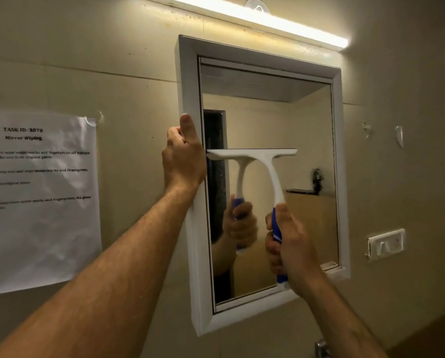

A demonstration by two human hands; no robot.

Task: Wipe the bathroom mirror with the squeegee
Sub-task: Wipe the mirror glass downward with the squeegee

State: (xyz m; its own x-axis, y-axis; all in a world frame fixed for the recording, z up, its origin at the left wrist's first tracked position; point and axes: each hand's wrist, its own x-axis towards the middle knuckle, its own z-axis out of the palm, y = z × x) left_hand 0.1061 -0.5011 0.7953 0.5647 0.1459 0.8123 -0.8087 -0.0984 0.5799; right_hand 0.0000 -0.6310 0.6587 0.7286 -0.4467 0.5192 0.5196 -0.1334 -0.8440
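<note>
white plastic with a blue grip: the squeegee is pressed blade-up against the bathroom mirror, its blade lying level about halfway down the glass and reaching from the mirror's left edge to a little past its middle. the right hand is closed around the blue handle low on the mirror, near its bottom edge. the left hand is clamped on the white frame at the mirror's left side, thumb pointing up, apparently steadying it.

judged from this one head view, the wipe is under way but not finished: the blade covers only the left part of the glass, and the strip to the right of the blade looks untouched by this stroke. whether the glass above the blade is already clean cannot be told; no streaks or marks are clear enough to read.

left of the mirror a sheet of paper is taped to the wall. it reads "task id: 3078" and "mirror wiping"; the smaller lines mention water marks and fingerprints but are too blurred to quote whole. no brand shows on the squeegee.
</note>
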